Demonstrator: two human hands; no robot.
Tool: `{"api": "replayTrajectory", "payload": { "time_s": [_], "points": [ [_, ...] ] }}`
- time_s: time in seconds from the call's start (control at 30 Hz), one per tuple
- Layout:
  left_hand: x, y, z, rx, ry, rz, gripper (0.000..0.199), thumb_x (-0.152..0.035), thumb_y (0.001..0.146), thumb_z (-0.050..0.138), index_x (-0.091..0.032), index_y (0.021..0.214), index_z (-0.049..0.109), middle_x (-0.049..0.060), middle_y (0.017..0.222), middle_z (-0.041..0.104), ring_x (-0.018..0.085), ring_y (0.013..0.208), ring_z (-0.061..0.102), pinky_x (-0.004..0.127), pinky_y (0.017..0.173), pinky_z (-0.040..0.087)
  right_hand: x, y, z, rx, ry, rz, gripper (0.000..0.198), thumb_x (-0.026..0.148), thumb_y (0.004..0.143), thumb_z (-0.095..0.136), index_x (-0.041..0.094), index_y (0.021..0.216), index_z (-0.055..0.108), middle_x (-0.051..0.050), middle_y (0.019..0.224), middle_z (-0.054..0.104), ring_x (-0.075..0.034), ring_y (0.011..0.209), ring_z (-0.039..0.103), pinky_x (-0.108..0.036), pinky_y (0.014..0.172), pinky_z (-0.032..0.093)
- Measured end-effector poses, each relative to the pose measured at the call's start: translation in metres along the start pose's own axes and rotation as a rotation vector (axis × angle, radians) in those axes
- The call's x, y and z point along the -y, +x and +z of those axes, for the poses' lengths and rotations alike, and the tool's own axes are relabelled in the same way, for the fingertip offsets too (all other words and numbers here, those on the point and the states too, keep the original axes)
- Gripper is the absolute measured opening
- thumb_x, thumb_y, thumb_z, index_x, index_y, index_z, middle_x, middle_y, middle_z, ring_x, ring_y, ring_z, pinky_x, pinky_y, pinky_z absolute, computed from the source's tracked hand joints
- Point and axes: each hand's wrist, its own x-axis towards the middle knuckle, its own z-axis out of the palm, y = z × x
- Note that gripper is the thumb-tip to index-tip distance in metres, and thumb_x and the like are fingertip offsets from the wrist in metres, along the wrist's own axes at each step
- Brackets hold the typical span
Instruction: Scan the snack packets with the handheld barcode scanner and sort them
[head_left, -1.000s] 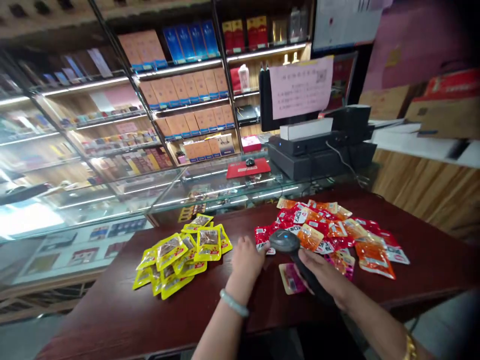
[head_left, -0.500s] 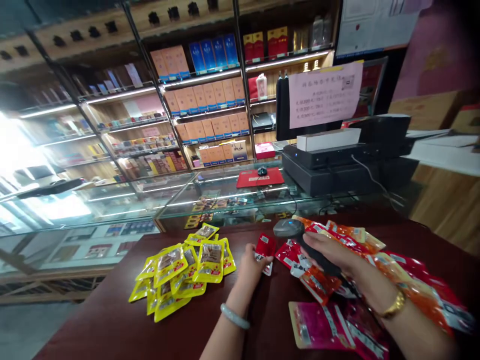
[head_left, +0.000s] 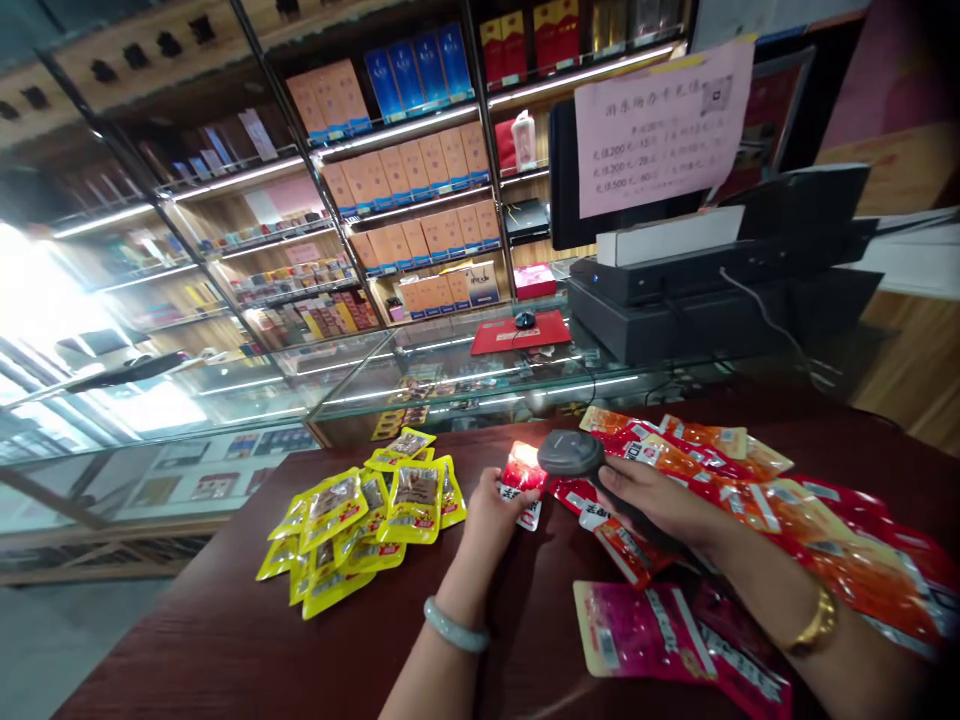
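My left hand (head_left: 496,515) pinches a small red snack packet (head_left: 527,478) near the middle of the dark red-brown counter. A bright patch of light falls on the packet's upper end. Wrapped round the handle of a grey-black barcode scanner (head_left: 571,452), my right hand (head_left: 652,495) keeps the scanner's head just right of the lit packet. Yellow snack packets (head_left: 334,510) lie heaped to the left of my left hand. Beneath and beyond my right forearm spread red and orange packets (head_left: 795,510), with purple packets (head_left: 637,630) nearer to me.
Behind the counter, a glass display case (head_left: 360,385) carries a red mat (head_left: 520,331) with a computer mouse (head_left: 525,320). A black cash drawer (head_left: 637,315) and a monitor with a pink paper sign (head_left: 652,140) stand at right. Shelves of boxes (head_left: 420,175) line the back.
The scanner's head has come closer to the red packet, and light now shines on the packet's top. The packet has risen slightly in view. The camera view has shifted a little.
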Motion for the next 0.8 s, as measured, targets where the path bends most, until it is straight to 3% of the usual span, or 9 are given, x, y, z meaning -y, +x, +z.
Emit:
{"api": "replayTrajectory", "payload": {
  "time_s": [0.13, 0.23, 0.33, 0.4, 0.47, 0.5, 0.57, 0.67, 0.8],
  "points": [
    [0.001, 0.002, 0.0, 0.006, -0.017, -0.013, 0.051, -0.053, 0.064, 0.08, -0.019, 0.095, 0.057, 0.004, 0.079, 0.07, 0.02, 0.07, 0.065, 0.027, 0.063, 0.044, 0.0, -0.001, -0.005, -0.011, 0.006, 0.01, 0.053, 0.071, 0.08, 0.063, 0.019, 0.078, 0.053, 0.005, 0.06, 0.053, -0.006, 0.042, 0.042, -0.018, 0.038, 0.03],
    [-0.005, 0.002, -0.015, -0.034, 0.014, -0.068, 0.047, -0.053, 0.071, 0.075, -0.019, 0.098, 0.057, 0.006, 0.084, 0.071, 0.022, 0.075, 0.067, 0.03, 0.068, 0.047, 0.001, -0.002, -0.012, 0.015, 0.07, 0.015, 0.055, 0.074, 0.079, 0.063, 0.019, 0.079, 0.052, 0.005, 0.062, 0.055, -0.006, 0.04, 0.044, -0.018, 0.037, 0.031],
    [-0.016, -0.003, -0.038, -0.347, 0.283, -0.089, 0.044, -0.046, 0.078, 0.07, -0.02, 0.11, 0.057, 0.012, 0.106, 0.069, 0.031, 0.105, 0.064, 0.041, 0.087, 0.047, 0.004, -0.003, -0.02, 0.015, 0.117, -0.025, 0.055, 0.074, 0.08, 0.061, 0.019, 0.084, 0.055, 0.004, 0.063, 0.057, -0.006, 0.041, 0.046, -0.018, 0.037, 0.034],
    [-0.023, -0.007, -0.044, -0.634, 0.46, 0.008, 0.053, -0.04, 0.08, 0.069, -0.02, 0.125, 0.051, 0.016, 0.131, 0.058, 0.033, 0.129, 0.048, 0.048, 0.104, 0.038, 0.006, -0.003, -0.025, 0.006, 0.112, -0.004, 0.055, 0.074, 0.078, 0.064, 0.019, 0.083, 0.054, 0.004, 0.062, 0.057, -0.007, 0.04, 0.046, -0.018, 0.035, 0.034],
    [-0.028, -0.009, -0.037, -0.722, 0.529, 0.16, 0.055, -0.037, 0.083, 0.066, -0.019, 0.132, 0.048, 0.016, 0.141, 0.05, 0.031, 0.138, 0.038, 0.048, 0.113, 0.029, 0.008, -0.003, -0.028, -0.01, 0.095, 0.022, 0.055, 0.074, 0.077, 0.065, 0.02, 0.08, 0.053, 0.005, 0.06, 0.056, -0.006, 0.039, 0.045, -0.018, 0.034, 0.033],
    [-0.03, -0.009, -0.029, -0.655, 0.541, 0.226, 0.052, -0.038, 0.085, 0.064, -0.018, 0.131, 0.049, 0.015, 0.14, 0.052, 0.029, 0.137, 0.039, 0.046, 0.115, 0.028, 0.008, -0.003, -0.028, -0.015, 0.086, 0.03, 0.055, 0.074, 0.077, 0.065, 0.02, 0.078, 0.052, 0.005, 0.059, 0.056, -0.006, 0.039, 0.045, -0.018, 0.034, 0.033],
    [-0.034, -0.007, -0.007, -0.383, 0.566, 0.297, 0.047, -0.043, 0.087, 0.061, -0.017, 0.126, 0.055, 0.014, 0.131, 0.059, 0.028, 0.13, 0.047, 0.042, 0.113, 0.031, 0.008, -0.001, -0.029, -0.014, 0.077, 0.037, 0.055, 0.073, 0.078, 0.064, 0.02, 0.077, 0.051, 0.005, 0.058, 0.055, -0.006, 0.039, 0.045, -0.017, 0.035, 0.034],
    [-0.043, 0.0, 0.028, -0.03, 0.634, 0.256, 0.053, -0.055, 0.083, 0.064, -0.017, 0.119, 0.063, 0.015, 0.121, 0.063, 0.03, 0.119, 0.055, 0.039, 0.103, 0.039, 0.004, 0.001, -0.028, 0.004, 0.062, 0.038, 0.053, 0.072, 0.08, 0.063, 0.021, 0.077, 0.05, 0.006, 0.058, 0.055, -0.006, 0.04, 0.046, -0.017, 0.036, 0.034],
    [-0.055, 0.008, 0.054, 0.096, 0.72, 0.225, 0.044, -0.053, 0.072, 0.076, -0.018, 0.098, 0.071, 0.016, 0.114, 0.066, 0.033, 0.112, 0.058, 0.038, 0.092, 0.043, -0.001, 0.003, -0.029, 0.01, 0.036, 0.04, 0.052, 0.073, 0.08, 0.063, 0.021, 0.079, 0.051, 0.006, 0.059, 0.055, -0.007, 0.041, 0.046, -0.019, 0.036, 0.033]
  ]
}}
